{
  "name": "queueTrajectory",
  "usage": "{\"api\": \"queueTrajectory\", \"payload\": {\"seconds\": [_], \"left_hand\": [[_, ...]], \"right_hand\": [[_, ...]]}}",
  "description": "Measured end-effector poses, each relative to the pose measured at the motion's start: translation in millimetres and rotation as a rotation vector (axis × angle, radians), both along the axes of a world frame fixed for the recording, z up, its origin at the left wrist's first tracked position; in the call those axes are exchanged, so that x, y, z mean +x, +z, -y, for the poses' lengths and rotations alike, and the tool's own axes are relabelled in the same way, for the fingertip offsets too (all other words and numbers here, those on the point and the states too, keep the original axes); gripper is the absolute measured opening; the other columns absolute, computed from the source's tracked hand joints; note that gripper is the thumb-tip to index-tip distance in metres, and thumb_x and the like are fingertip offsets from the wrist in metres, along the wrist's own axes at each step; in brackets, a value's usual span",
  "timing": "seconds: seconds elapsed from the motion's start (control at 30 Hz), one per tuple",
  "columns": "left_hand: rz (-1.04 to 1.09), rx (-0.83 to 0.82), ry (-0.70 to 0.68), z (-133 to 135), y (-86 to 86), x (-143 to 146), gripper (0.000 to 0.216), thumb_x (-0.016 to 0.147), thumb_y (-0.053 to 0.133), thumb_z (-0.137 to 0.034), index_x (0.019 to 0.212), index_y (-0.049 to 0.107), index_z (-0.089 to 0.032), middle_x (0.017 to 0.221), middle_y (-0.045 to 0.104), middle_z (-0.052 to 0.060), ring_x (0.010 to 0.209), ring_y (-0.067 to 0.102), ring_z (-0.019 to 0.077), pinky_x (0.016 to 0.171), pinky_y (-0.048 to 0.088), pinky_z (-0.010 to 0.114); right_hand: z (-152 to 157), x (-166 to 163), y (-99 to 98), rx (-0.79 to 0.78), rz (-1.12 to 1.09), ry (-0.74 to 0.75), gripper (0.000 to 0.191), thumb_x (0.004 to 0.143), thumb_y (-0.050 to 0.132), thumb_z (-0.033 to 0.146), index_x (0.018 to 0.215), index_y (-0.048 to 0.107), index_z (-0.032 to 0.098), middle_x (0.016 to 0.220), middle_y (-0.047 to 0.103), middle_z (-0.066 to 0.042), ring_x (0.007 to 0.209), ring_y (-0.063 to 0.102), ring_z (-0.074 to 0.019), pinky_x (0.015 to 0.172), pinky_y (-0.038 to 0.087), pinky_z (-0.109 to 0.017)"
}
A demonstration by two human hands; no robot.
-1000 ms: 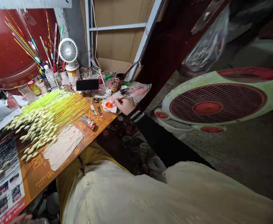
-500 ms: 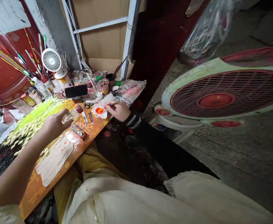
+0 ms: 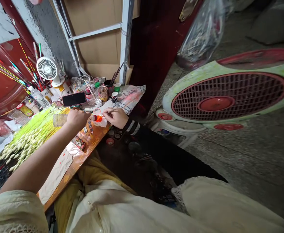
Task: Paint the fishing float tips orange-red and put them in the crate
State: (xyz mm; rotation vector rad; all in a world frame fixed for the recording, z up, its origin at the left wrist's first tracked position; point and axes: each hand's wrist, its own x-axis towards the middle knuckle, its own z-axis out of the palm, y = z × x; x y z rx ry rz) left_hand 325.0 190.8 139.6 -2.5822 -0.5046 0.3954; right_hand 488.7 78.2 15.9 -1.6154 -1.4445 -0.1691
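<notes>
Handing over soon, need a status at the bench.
Left hand: clear object, held. Right hand: fine brush, over orange-stained tissue. Yellow-green stems beside left hand.

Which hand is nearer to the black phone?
Left: the left hand is just below the phone, while the right hand is farther away, down and to its right.

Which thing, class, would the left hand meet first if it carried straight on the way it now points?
Probably the tip of the thin brush in the right hand, just past the red-tipped stem that the left hand holds; the orange-stained tissue lies below that line, though depth is unclear.
</notes>
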Motion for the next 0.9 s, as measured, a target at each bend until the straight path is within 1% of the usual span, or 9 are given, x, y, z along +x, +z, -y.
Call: {"api": "queueTrajectory", "payload": {"seconds": [0.1, 0.17, 0.27, 0.4, 0.6, 0.77, 0.9], "left_hand": [[0.000, 0.001, -0.027, 4.8, 5.1, 3.9, 0.031, 0.089, 0.043, -0.014, 0.107, 0.067, -0.021, 0.092, 0.072, 0.014, 0.094, 0.068, 0.0281, 0.077, 0.043, 0.036], [-0.015, -0.008, -0.023, 8.0, 8.9, 5.0, 0.032, 0.089, 0.042, -0.013, 0.107, 0.068, -0.021, 0.092, 0.073, 0.015, 0.093, 0.068, 0.0281, 0.076, 0.042, 0.036], [-0.018, -0.025, -0.004, 11.9, 12.7, 5.3, 0.030, 0.091, 0.044, -0.018, 0.109, 0.067, -0.023, 0.092, 0.073, 0.014, 0.094, 0.067, 0.0263, 0.076, 0.040, 0.035], [0.001, -0.049, 0.037, 14.3, 12.2, 5.3, 0.027, 0.092, 0.047, -0.028, 0.110, 0.067, -0.025, 0.094, 0.073, 0.012, 0.099, 0.066, 0.0258, 0.080, 0.040, 0.035], [-0.033, -0.026, 0.032, 17.5, 10.5, 5.1, 0.034, 0.090, 0.040, -0.017, 0.110, 0.068, -0.022, 0.094, 0.073, 0.014, 0.094, 0.066, 0.0253, 0.076, 0.041, 0.035], [-0.046, -0.032, 0.018, 20.6, 9.9, 4.2, 0.036, 0.089, 0.041, -0.013, 0.111, 0.068, -0.022, 0.093, 0.074, 0.013, 0.095, 0.066, 0.0249, 0.078, 0.041, 0.035], [-0.025, -0.052, 0.022, 19.3, 6.5, 2.4, 0.035, 0.089, 0.042, -0.012, 0.112, 0.067, -0.021, 0.093, 0.073, 0.014, 0.095, 0.067, 0.0271, 0.078, 0.041, 0.037]], "right_hand": [[0.4, -0.5, 0.9, -0.009, 0.002, 0.000, 0.015, 0.089, 0.053, 0.026, 0.084, 0.066, 0.020, 0.073, 0.069, -0.002, 0.060, 0.057, -0.0148, 0.064, 0.040, -0.028], [0.9, -1.1, 2.0, -0.013, -0.001, 0.000, 0.016, 0.089, 0.052, 0.026, 0.084, 0.066, 0.021, 0.075, 0.069, -0.002, 0.061, 0.058, -0.0151, 0.064, 0.041, -0.029], [1.9, -2.1, 3.9, -0.010, 0.000, -0.001, 0.015, 0.089, 0.052, 0.026, 0.084, 0.066, 0.021, 0.074, 0.069, -0.002, 0.061, 0.057, -0.0150, 0.064, 0.041, -0.028], [2.6, -3.1, 4.7, -0.009, 0.009, 0.000, 0.015, 0.089, 0.052, 0.026, 0.084, 0.066, 0.020, 0.071, 0.068, -0.001, 0.058, 0.055, -0.0145, 0.062, 0.040, -0.028], [1.2, -3.5, 1.8, -0.016, 0.009, -0.001, 0.017, 0.089, 0.052, 0.029, 0.083, 0.065, 0.020, 0.070, 0.067, -0.001, 0.059, 0.055, -0.0151, 0.061, 0.039, -0.029], [2.8, -5.3, 3.7, -0.006, -0.014, 0.027, 0.018, 0.090, 0.051, 0.029, 0.083, 0.065, 0.021, 0.075, 0.069, -0.002, 0.059, 0.056, -0.0143, 0.061, 0.040, -0.028], [4.0, -6.2, 4.6, -0.015, -0.006, 0.017, 0.020, 0.090, 0.050, 0.030, 0.082, 0.065, 0.021, 0.075, 0.069, -0.002, 0.060, 0.056, -0.0145, 0.063, 0.041, -0.028]]}}
